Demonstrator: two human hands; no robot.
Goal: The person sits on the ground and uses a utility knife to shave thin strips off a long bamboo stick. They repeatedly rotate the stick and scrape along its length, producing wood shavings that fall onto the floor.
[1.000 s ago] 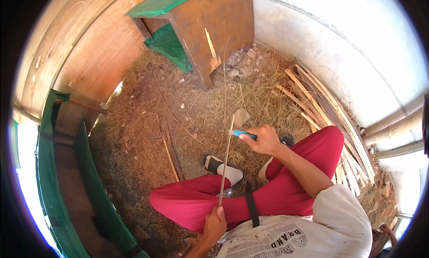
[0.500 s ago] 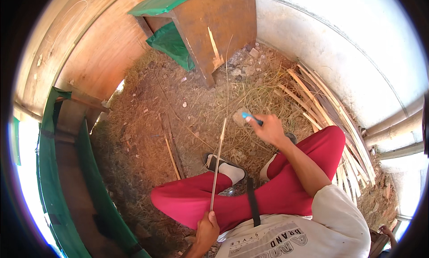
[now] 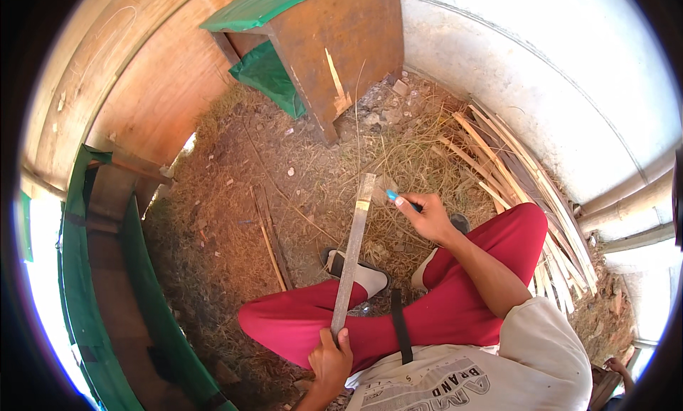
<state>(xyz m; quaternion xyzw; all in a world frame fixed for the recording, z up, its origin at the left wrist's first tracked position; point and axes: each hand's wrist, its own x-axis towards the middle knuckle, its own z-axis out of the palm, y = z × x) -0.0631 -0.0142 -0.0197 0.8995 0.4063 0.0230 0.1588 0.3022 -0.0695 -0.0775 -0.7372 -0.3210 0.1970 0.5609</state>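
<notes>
My left hand (image 3: 329, 354) is closed around the lower end of a greyish wooden strip (image 3: 348, 269). The strip points away from me over my lap, its broad face up, with a pale bare patch near the far end. Just right of that end, my right hand (image 3: 427, 217) grips a blue-handled tool (image 3: 395, 196). Its working end is thin and blurred, so I cannot tell its exact kind or whether it touches the strip.
Several split wooden strips (image 3: 505, 176) lie piled at the right by a white wall (image 3: 555, 76). Two thin sticks (image 3: 269, 240) rest on the dry, grassy ground to the left. A brown wooden cabinet (image 3: 341, 34) stands ahead; a green-covered frame (image 3: 96, 290) is at far left.
The wooden strip has turned in my left hand from its narrow edge to its broad face. My right hand has come slightly lower, with the blue-handled tool near the strip's far end.
</notes>
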